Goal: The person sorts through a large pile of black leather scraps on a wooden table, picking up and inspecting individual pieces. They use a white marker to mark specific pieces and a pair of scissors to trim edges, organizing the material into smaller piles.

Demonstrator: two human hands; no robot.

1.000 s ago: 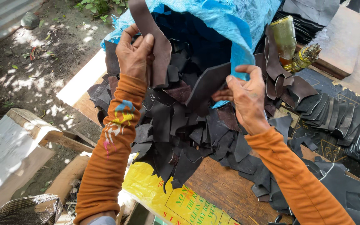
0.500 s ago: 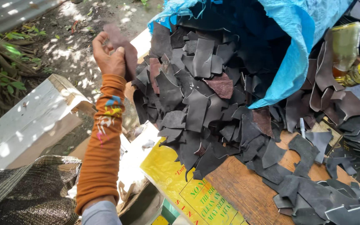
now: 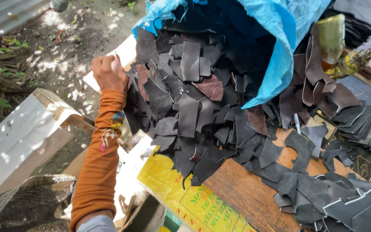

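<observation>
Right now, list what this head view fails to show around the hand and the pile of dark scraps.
- Left hand: its fingers curl into the dark leather scraps, so the grip is hidden.
- Right hand: out of frame.
- Blue sack: top cut off by the upper edge; its inside is in shadow.
- Yellow printed sheet: partly covered by scraps, cut by the lower edge.
- Bottle: base hidden behind scraps.

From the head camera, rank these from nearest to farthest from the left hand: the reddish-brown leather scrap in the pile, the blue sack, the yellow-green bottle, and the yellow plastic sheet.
Measured from the left hand at the pile's left edge:
1. Reddish-brown leather scrap, in the middle of the dark pile.
2. Yellow plastic sheet, below, at the table's near edge.
3. Blue sack, draped over the pile to the right. It is nearly level with the sheet, so that order is loose.
4. Yellow-green bottle, far right.
</observation>
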